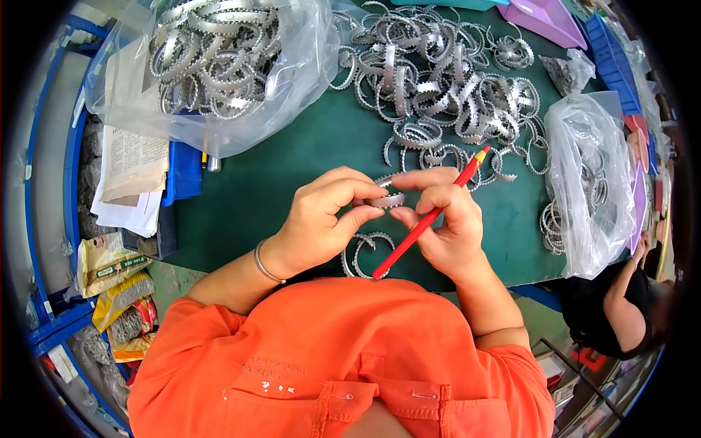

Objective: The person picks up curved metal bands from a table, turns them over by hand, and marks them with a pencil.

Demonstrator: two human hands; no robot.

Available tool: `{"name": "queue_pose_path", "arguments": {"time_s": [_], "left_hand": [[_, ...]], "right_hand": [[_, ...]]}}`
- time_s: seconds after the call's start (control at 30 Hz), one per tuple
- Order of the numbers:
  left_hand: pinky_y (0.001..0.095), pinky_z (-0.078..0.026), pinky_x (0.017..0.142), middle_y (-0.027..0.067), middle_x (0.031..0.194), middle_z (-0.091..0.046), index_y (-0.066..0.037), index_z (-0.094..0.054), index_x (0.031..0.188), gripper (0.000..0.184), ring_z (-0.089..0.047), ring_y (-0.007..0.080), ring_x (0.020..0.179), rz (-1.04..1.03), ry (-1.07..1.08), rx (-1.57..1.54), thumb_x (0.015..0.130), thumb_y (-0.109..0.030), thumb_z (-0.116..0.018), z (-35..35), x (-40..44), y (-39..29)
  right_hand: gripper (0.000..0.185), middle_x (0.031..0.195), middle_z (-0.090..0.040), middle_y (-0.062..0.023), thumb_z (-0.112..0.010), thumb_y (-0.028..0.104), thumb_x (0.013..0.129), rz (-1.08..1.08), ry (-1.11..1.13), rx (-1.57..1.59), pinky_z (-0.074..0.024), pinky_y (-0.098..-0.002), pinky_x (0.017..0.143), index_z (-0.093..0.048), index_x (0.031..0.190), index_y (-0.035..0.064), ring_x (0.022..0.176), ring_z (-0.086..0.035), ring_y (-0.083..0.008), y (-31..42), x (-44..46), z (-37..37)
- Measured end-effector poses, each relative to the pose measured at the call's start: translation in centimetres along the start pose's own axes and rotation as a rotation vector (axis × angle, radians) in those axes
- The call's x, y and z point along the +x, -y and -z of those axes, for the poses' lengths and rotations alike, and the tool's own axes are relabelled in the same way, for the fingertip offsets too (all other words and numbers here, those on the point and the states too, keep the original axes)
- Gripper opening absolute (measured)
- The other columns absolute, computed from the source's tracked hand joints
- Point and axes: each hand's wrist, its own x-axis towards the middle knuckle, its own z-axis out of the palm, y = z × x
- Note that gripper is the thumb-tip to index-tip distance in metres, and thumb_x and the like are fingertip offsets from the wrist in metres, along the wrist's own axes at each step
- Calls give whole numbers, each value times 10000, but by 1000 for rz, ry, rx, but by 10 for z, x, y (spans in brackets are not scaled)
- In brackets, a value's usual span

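Between my two hands is a small toothed metal ring (394, 199), held at chest height above the green table. My left hand (332, 208) pinches its left side between thumb and fingers. At its right side, the thumb and fingertips of my right hand (445, 212) are closed on the ring. A red pencil (420, 235) with a yellow band near its tip also lies in my right hand, slanting up to the right. Just below my hands, loose toothed rings (359, 257) rest near the table's front edge. A large heap of similar rings (438, 80) lies beyond my hands.
On the left, a clear plastic bag (292, 87) holds many rings, beside papers (135, 164) and a blue bin (182, 171). Another bag (591, 182) with rings lies at the right. A co-worker's arm (626, 292) shows at the far right.
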Motion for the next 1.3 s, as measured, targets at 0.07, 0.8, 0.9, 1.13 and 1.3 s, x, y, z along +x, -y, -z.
{"name": "queue_pose_path", "arguments": {"time_s": [0.07,0.8,0.9,1.13,1.3], "left_hand": [[234,-474,597,96,872,-595,18,-604,906,211,-582,134,676,-19,-85,-21,710,86,-643,-5,2,-4],[186,-365,487,58,829,-594,4,-599,1009,370,-377,41,515,-66,-147,55,661,59,-715,-1,-1,-3],[168,-331,475,43,847,-609,-11,-549,1113,486,-342,22,511,38,-179,-66,663,44,-725,-4,-3,-4],[152,-352,513,32,875,-615,-9,-520,1138,498,-400,22,566,198,-37,-147,684,43,-718,0,1,-2],[228,-506,675,85,889,-618,53,-541,1028,317,-607,117,791,551,106,-559,741,30,-675,2,-2,1]], "right_hand": [[298,848,-644,-114,-722,-42,628,105,13,-1,-458,-329,645,-475,759,60,705,-576,-239,-3,-1,0],[298,858,-645,-129,-727,-52,636,-155,17,89,-464,-300,667,-464,737,48,770,-577,-209,-6,-12,5],[290,857,-645,-129,-721,-63,632,-125,4,58,-468,-294,651,-469,728,44,757,-577,-208,-2,-9,2],[271,901,-614,-139,-650,-98,725,-477,-136,484,-474,-237,656,-425,782,44,739,-561,-124,3,-16,2],[252,868,-606,-118,-623,-78,768,-667,-212,585,-459,-211,566,-413,809,54,676,-547,-95,3,-9,9]]}}
